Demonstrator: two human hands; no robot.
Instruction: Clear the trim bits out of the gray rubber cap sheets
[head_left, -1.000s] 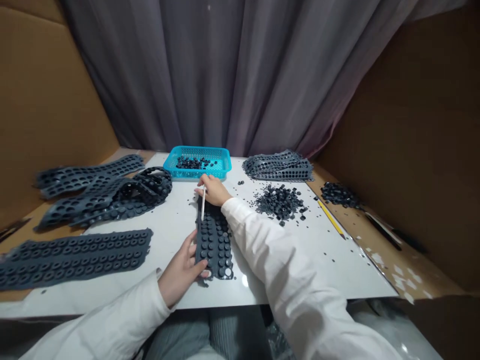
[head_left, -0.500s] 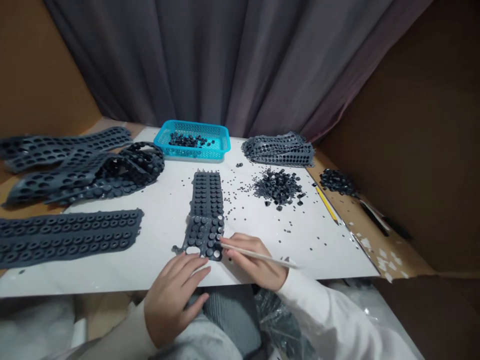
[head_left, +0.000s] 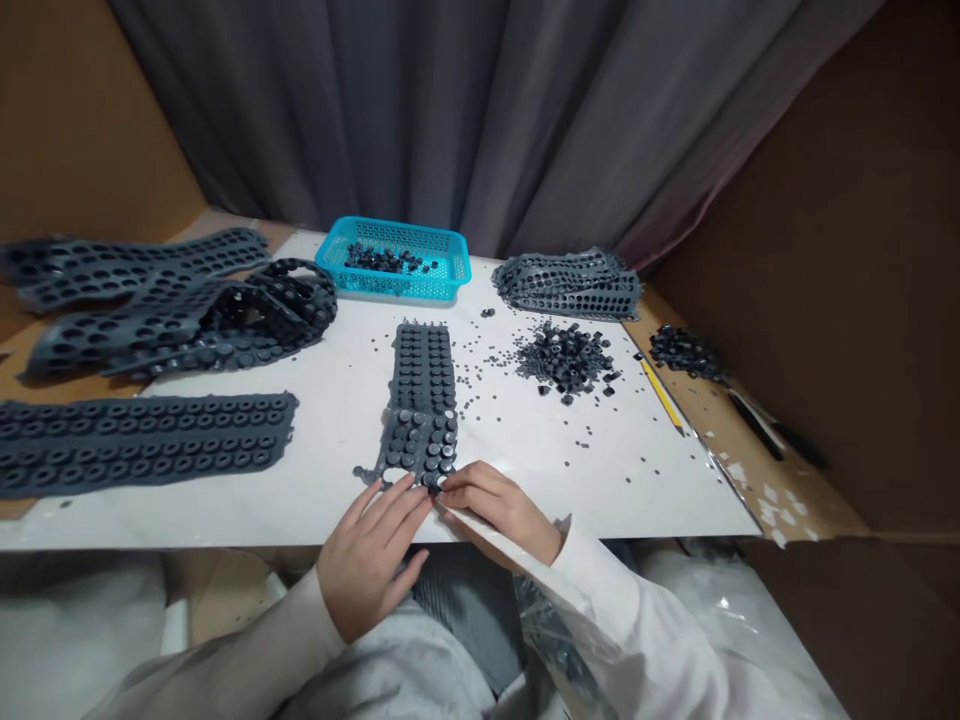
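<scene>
A dark grey rubber strip [head_left: 421,405] studded with round buttons lies lengthwise in the middle of the white table top [head_left: 330,400]. My left hand [head_left: 371,560] rests flat at the table's front edge, fingers stretched out, fingertips touching the strip's near end. My right hand [head_left: 499,510] sits just right of it, fingers pinched together at the strip's near right corner. They are closed round a thin white stick, of which only a sliver shows under the hand. Both arms wear white sleeves.
A blue basket [head_left: 450,270] with small dark pieces stands at the back. Right of the strip lie a pile of loose pieces [head_left: 566,358], a stack of punched sheets [head_left: 574,285] and a yellow pencil [head_left: 661,395]. More rubber sheets [head_left: 150,430] cover the left side. Cardboard walls enclose the table.
My right hand has come back from the strip's far end to its near end with the stick. My left hand has slid from the strip's left side to the front edge.
</scene>
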